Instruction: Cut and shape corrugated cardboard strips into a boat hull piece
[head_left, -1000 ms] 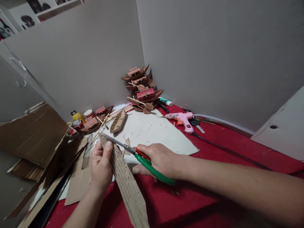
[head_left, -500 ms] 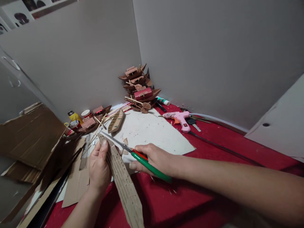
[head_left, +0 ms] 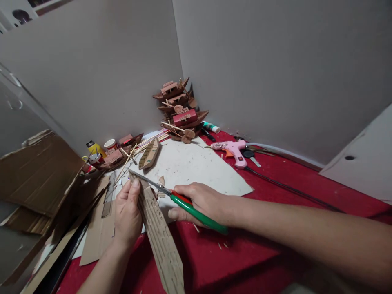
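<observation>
Cardboard strip [head_left: 159, 237], long and corrugated, held slanted above the near-left part of the table [head_left: 275, 212], far tip pointing toward the back corner. Left hand [head_left: 127, 216] grips it near the far end, thumb along the top face, fingers wrapped behind; grip pressed on the strip. Right hand [head_left: 203, 202] holds green-handled scissors [head_left: 180, 200], fingers closed through the handle loops; grip clamped on the scissors. Blades nearly closed, lying across the strip's far tip and touching it.

White paper sheet [head_left: 196, 167] lies on the red table cover just beyond both hands, with small cardboard scraps [head_left: 161, 181] on it. Bare cardboard boat hull [head_left: 149, 154] rests at the sheet's far-left edge. Pink glue gun [head_left: 234, 150] lies right of the sheet, its cord running toward the right edge. Stack of brown model boats [head_left: 180, 112] stands in the back corner. Paint pots [head_left: 102, 149] and another model boat sit at back left. Torn cardboard sheets [head_left: 39, 175] are piled along the left edge.
</observation>
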The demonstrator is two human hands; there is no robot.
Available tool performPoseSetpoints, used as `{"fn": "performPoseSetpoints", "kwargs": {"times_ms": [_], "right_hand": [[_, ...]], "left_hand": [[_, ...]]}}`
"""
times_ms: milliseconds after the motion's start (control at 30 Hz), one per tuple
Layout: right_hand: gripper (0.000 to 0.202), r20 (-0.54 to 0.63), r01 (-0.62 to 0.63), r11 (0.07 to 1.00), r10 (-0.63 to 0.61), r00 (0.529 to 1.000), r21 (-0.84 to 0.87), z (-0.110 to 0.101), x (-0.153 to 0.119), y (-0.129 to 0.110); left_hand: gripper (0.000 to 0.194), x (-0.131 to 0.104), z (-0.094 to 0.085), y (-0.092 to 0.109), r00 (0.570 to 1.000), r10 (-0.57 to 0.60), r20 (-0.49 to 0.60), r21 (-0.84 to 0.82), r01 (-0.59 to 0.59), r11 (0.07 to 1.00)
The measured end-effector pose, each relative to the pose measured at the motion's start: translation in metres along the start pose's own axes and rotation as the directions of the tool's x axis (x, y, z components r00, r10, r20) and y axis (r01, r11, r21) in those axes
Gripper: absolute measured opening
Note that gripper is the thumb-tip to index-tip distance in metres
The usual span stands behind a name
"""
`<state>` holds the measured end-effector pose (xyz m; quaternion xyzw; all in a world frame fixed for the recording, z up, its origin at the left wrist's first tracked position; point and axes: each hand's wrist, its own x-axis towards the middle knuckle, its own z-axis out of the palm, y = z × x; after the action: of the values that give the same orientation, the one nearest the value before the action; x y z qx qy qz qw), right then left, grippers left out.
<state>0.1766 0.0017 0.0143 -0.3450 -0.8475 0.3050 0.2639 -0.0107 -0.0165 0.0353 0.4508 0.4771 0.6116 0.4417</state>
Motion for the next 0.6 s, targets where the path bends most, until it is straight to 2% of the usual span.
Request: {"fn": "performPoseSetpoints", "kwargs": {"times_ms": [267,467,600], "right_hand": [[0.039,0.0,-0.058,0.996,0.059,0.998,0.065,0.0018,-0.001,0.0024],[0.037,0.008,0.037,0.999,-0.038,0.999,0.033,0.0,0.0016,-0.0003],[0.039,0.047,0.045,0.998,-0.043,0.998,-0.035,-0.0062,0.0033,-0.0048]], "left_hand": [[0.022,0.0,0.0005,0.0003,1.0,0.01,0.029,-0.038,-0.009,0.999],[0.021,0.0048,-0.0011,0.0027,1.0,0.01,0.015,-0.087,-0.008,0.996],[0.018,0.0067,-0.0026,0.005,0.998,0.05,0.026,-0.067,-0.048,0.997]]}}
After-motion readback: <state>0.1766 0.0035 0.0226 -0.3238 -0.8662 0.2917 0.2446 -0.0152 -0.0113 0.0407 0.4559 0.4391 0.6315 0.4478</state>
